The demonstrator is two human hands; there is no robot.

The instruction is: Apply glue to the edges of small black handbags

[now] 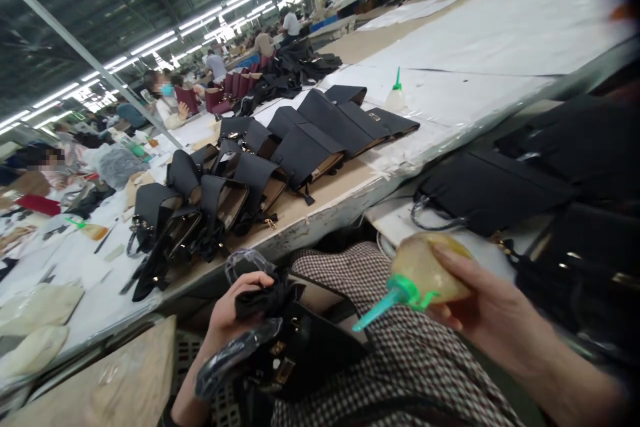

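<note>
On my lap rests a black handbag [320,347] with gold hardware and plastic-wrapped handles, its beige inside partly showing. My left hand [235,300] is closed around bunched black material at the bag's upper left side. A squeeze bottle [425,263] with a green nozzle and yellowish contents is gripped in my right hand [480,300]. Its nozzle points down and left, with the tip close to the bag's right edge; whether it touches I cannot tell. Checked cloth [415,353] covers my lap beneath the bag.
Several black bags [250,180] stand along the table edge [320,213] ahead. Another green-tipped bottle [397,95] stands on the white-covered table. More black bags [500,187] lie on a surface at my right. A co-worker [170,103] sits across the table beside dark red bags [220,99].
</note>
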